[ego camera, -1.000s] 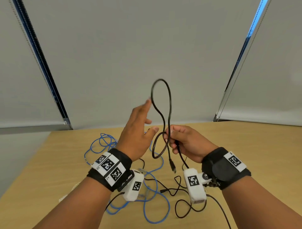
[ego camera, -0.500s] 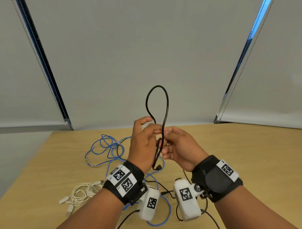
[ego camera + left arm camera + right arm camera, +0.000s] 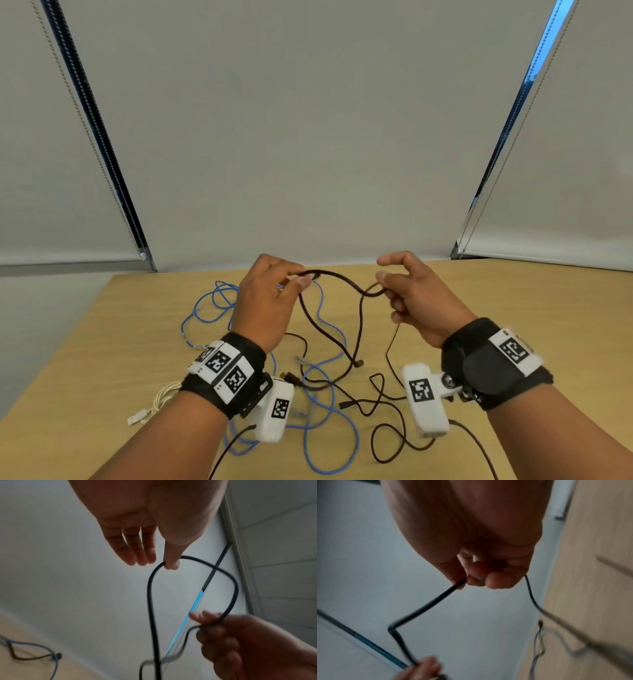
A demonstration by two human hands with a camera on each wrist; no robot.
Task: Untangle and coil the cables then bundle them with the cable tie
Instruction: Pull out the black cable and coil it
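The table (image 3: 513, 325) under both hands holds a mess of loose cables. The blue cable (image 3: 329, 404) and white cable (image 3: 161, 397) lie untouched. The left hand (image 3: 263, 308) and right hand (image 3: 421, 301) each pinch the black cable (image 3: 342, 277), stretched between them. Nothing looks coiled or tied yet.

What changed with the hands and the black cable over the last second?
The left hand took hold of the black cable; then both hands dropped and moved apart, pulling the tall upright loop down into a low span between them. The right hand kept its grip throughout. The blue cable and white cable on the table look unmoved.
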